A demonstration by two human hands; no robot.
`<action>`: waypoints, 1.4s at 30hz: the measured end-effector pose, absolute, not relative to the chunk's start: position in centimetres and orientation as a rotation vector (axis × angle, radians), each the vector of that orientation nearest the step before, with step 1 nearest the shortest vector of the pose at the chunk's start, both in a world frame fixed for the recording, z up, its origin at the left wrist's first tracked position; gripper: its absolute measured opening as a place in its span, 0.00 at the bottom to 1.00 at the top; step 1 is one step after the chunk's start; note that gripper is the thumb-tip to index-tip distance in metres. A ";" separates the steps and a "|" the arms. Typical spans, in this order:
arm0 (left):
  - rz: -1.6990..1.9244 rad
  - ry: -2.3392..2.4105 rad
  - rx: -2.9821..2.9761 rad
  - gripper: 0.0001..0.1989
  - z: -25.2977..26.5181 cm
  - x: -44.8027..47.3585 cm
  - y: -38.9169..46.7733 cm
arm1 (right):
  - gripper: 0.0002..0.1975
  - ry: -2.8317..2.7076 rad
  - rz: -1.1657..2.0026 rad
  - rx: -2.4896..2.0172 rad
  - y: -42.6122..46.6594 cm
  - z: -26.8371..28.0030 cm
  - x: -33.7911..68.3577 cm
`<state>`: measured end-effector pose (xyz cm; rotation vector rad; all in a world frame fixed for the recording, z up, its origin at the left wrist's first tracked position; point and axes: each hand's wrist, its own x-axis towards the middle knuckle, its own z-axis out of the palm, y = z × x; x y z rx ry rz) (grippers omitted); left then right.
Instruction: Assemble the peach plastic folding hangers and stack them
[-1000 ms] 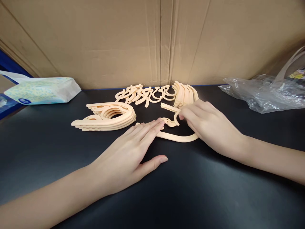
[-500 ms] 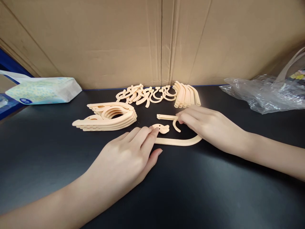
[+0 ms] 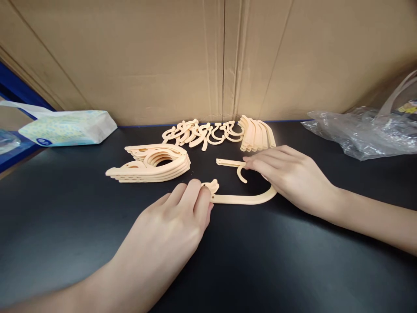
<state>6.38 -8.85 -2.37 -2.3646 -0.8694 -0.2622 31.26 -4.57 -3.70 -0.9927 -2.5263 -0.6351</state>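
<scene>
A cream plastic folding hanger [image 3: 243, 200] lies on the black table, its two arms spread and its hook [image 3: 241, 174] between them. My right hand [image 3: 289, 178] is closed over the hanger's right side, where the arms meet under my fingers. My left hand [image 3: 172, 221] pinches a small cream plastic piece with a rounded, notched end [image 3: 212, 186]. That piece is at the free end of the near arm, where a small hole shows. My fingers hide much of the piece, so I cannot tell whether it is joined to the arm.
Folded cream hangers [image 3: 159, 172] are stacked at left. Loose hook-shaped parts [image 3: 215, 134] and a row of curved arms [image 3: 256, 134] lie behind, before a cardboard wall [image 3: 163, 61]. A tissue pack [image 3: 71, 126] is at far left, a clear plastic bag [image 3: 355, 134] at far right.
My left hand has drawn the small piece left and nearer, to the near arm's end, and its fingers have closed more tightly. My right hand stays on the hanger. The view has shifted slightly.
</scene>
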 end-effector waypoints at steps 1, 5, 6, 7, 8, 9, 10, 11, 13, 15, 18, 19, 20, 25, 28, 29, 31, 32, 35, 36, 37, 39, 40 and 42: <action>-0.254 -0.868 -2.355 0.07 -2.4 6.3 -8.9 | 0.11 -2.508 -0.652 -0.971 -4.6 -3.6 31.2; -0.212 -0.853 -2.342 0.09 -2.7 6.2 -8.9 | 0.10 -2.474 -0.591 -0.806 -5.6 -3.1 30.5; -0.204 -0.848 -2.342 0.10 -2.7 6.2 -8.9 | 0.08 -2.483 -0.560 -0.769 -6.0 -3.0 30.2; -0.201 -0.845 -2.344 0.11 -2.7 6.2 -8.9 | 0.09 -2.498 -0.514 -0.752 -6.3 -3.0 29.9; -0.204 -0.846 -2.344 0.12 -2.7 6.2 -8.9 | 0.12 -2.521 -0.475 -0.749 -6.7 -2.9 29.6; -0.208 -0.846 -2.342 0.13 -2.6 6.2 -8.9 | 0.15 -2.548 -0.447 -0.745 -6.9 -3.0 29.4; -0.196 -0.843 -2.347 0.13 -2.6 6.2 -9.0 | 0.14 -2.576 -0.422 -0.741 -7.1 -3.0 29.2; -0.180 -0.837 -2.352 0.13 -2.5 6.3 -9.0 | 0.13 -2.596 -0.393 -0.737 -7.1 -3.1 29.0; -0.163 -0.817 -2.356 0.13 -2.5 6.3 -9.1 | 0.09 -2.617 -0.308 -0.729 -7.0 -3.2 29.0; -0.178 -0.812 -2.349 0.13 -2.4 6.2 -9.1 | 0.08 -2.606 -0.219 -0.739 -6.8 -3.4 29.0; -0.220 -0.821 -2.318 0.17 -2.3 6.1 -8.9 | 0.07 -2.578 -0.161 -0.748 -6.7 -3.5 29.1; -0.226 -0.824 -2.304 0.18 -2.2 6.0 -8.8 | 0.06 -2.574 -0.154 -0.749 -6.7 -3.5 29.2; -0.236 -0.827 -2.286 0.19 -2.1 6.0 -8.7 | 0.06 -2.578 -0.149 -0.747 -6.8 -3.5 29.2; -0.316 -0.891 -2.246 0.20 -2.0 6.0 -8.0 | 0.07 -2.624 -0.241 -0.713 -7.2 -3.6 29.4; -0.382 -0.888 -2.320 0.20 -2.2 6.0 -7.5 | 0.09 -2.660 -0.369 -0.680 -7.3 -3.7 29.4; -0.407 -0.883 -2.338 0.19 -2.3 6.0 -7.4 | 0.09 -2.661 -0.401 -0.678 -7.3 -3.7 29.4; -0.458 -0.875 -2.359 0.18 -2.5 6.1 -7.3 | 0.10 -2.635 -0.442 -0.690 -7.3 -3.7 29.3; -0.481 -0.880 -2.370 0.17 -2.5 6.1 -7.3 | 0.10 -2.618 -0.455 -0.697 -7.3 -3.6 29.3; -0.533 -0.945 -2.437 0.10 -2.6 6.2 -7.5 | 0.10 -2.606 -0.477 -0.696 -7.3 -3.5 29.2; -0.543 -0.973 -2.464 0.10 -2.7 6.2 -7.5 | 0.11 -2.607 -0.481 -0.702 -7.4 -3.5 29.2; -0.551 -0.996 -2.492 0.10 -2.7 6.2 -7.5 | 0.12 -2.609 -0.484 -0.720 -7.4 -3.4 29.2; -0.572 -1.017 -2.547 0.10 -2.8 6.3 -7.5 | 0.12 -2.596 -0.487 -0.779 -7.3 -3.4 29.3; -0.580 -1.016 -2.576 0.09 -2.8 6.3 -7.5 | 0.12 -2.585 -0.479 -0.811 -7.3 -3.4 29.3; -0.582 -1.001 -2.630 0.10 -2.9 6.3 -7.3 | 0.12 -2.584 -0.432 -0.858 -7.2 -3.5 29.3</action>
